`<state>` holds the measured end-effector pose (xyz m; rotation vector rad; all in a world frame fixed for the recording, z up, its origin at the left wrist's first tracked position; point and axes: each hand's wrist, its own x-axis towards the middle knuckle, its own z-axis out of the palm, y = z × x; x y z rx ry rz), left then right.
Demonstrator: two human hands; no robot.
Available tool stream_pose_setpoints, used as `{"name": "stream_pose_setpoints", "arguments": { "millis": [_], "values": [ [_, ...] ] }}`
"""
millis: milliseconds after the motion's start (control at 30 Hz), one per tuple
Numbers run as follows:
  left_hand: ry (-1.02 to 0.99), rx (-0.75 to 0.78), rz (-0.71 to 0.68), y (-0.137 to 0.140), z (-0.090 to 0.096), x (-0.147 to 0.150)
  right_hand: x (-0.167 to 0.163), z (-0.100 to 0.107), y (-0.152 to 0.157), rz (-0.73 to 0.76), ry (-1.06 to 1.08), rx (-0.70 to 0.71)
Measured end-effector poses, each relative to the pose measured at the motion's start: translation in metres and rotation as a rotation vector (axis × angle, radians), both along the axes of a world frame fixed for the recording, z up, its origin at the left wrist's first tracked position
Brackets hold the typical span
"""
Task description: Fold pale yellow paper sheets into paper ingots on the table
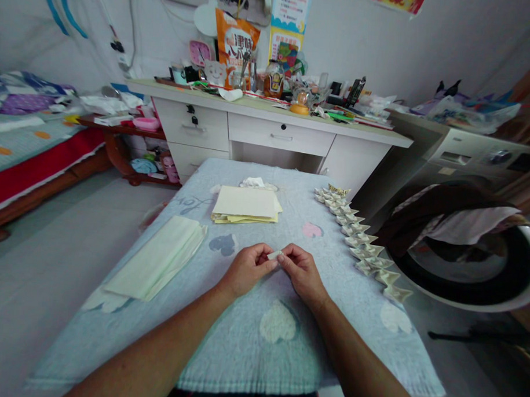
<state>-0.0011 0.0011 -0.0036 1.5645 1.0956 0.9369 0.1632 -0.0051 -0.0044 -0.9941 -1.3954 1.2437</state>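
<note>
Between my two hands is a small folded piece of pale paper (274, 255), held above the middle of the cloth-covered table. My left hand (250, 268) pinches its left side with thumb and fingers. On its right side, the fingers of my right hand (300, 272) are closed on it too. Much of the paper is hidden by the fingertips. Beyond the hands lies a stack of cream paper sheets (246, 202). To the left is a long folded pale green paper bundle (158, 257). Several folded paper pieces with pointed ends (359, 241) form a slanting row along the right side.
A blue cloth with heart shapes (242, 348) covers the table. Behind it stands a white desk (276, 132) crowded with jars, a snack bag and loose items. At right is a washing machine (464, 228) with laundry in its open door; a bed (36, 150) stands left.
</note>
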Motion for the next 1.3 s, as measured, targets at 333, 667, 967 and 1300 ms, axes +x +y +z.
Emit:
{"name": "stream_pose_setpoints", "arguments": {
  "millis": [333,667,967,1300],
  "values": [
    [0.06,-0.001,-0.045,-0.002,0.0017,-0.0001,-0.0029,0.0015,0.0004,0.035,0.024,-0.025],
    [0.12,0.023,-0.024,-0.0012,-0.0017,0.0005,-0.0009,-0.0008,0.0006,-0.024,-0.076,0.002],
    [0.163,0.045,-0.012,-0.0012,0.0009,0.001,-0.0025,0.0015,-0.0002,-0.021,-0.141,0.08],
    [0.2,0.058,-0.031,-0.0006,-0.0002,0.0009,-0.0012,-0.0028,-0.0003,-0.047,-0.212,0.108]
  ]
}}
